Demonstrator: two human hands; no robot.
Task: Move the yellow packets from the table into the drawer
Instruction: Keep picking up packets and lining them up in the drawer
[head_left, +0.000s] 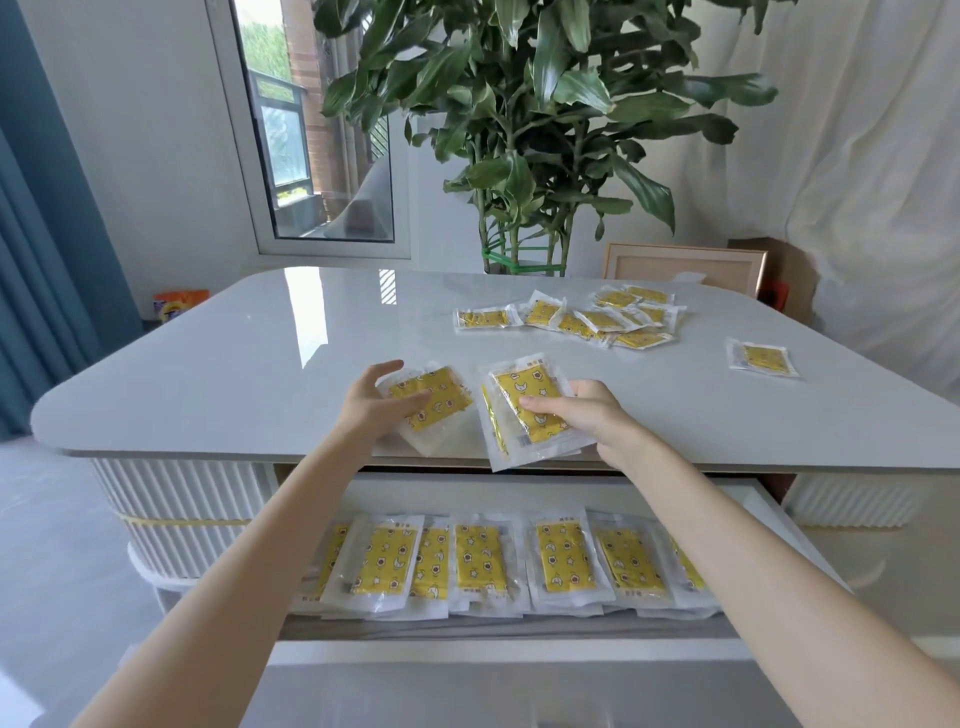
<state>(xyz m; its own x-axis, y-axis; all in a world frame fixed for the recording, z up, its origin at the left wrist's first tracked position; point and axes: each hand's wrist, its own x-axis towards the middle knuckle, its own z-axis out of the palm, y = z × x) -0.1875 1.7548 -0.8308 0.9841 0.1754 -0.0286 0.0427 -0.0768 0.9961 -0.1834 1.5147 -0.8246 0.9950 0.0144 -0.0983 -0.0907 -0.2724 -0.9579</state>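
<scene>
My left hand grips a yellow packet in clear wrap near the table's front edge, thumb raised, fingers across its face. My right hand pinches a small stack of yellow packets that juts over the front edge of the grey table. Several more packets lie in a loose pile at the back right, and one lone packet sits further right. Below the tabletop the white drawer stands pulled out, with a row of several yellow packets inside.
A tall leafy plant and a framed panel stand behind the table. A window and blue curtain are on the left, white drapes on the right. An orange bag sits on the floor beyond the table's left corner.
</scene>
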